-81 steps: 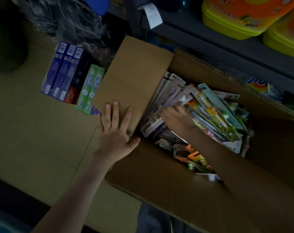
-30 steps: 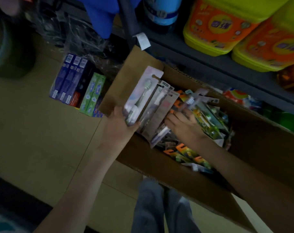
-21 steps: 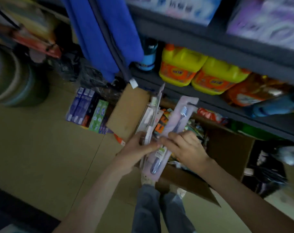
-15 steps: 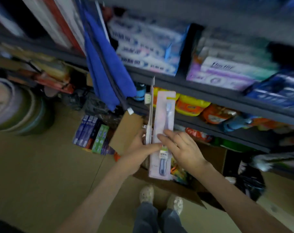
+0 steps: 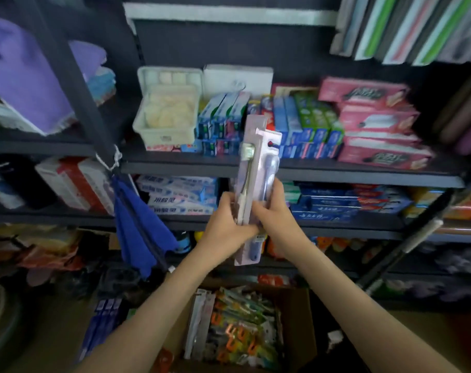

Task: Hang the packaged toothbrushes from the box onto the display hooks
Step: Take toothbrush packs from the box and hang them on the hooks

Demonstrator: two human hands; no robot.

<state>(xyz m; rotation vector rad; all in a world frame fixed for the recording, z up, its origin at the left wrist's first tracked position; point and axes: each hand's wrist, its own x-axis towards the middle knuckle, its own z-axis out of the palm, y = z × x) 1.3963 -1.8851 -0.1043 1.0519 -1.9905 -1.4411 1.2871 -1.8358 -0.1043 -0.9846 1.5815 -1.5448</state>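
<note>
Both my hands hold a small upright stack of packaged toothbrushes (image 5: 258,168) in front of the shelves. My left hand (image 5: 226,227) grips the stack from the left at its lower half. My right hand (image 5: 274,216) grips it from the right, fingers curled round the front pack with a bluish brush. Below, on the floor, the open cardboard box (image 5: 301,327) is filled with several more toothbrush packs (image 5: 237,329). More hanging packs (image 5: 409,28) show at the top right; the hooks themselves are not visible.
Dark metal shelves (image 5: 336,173) carry toothpaste boxes (image 5: 307,122), pink boxes (image 5: 377,125) and a white plastic tub (image 5: 167,114). A blue cloth (image 5: 137,227) hangs from the slanted shelf post at left. Toothpaste boxes (image 5: 99,327) lie on the floor left of the box.
The view has risen from the box to the shelves. Both hands lifted the toothbrush packs out of the box and hold them higher, at shelf height.
</note>
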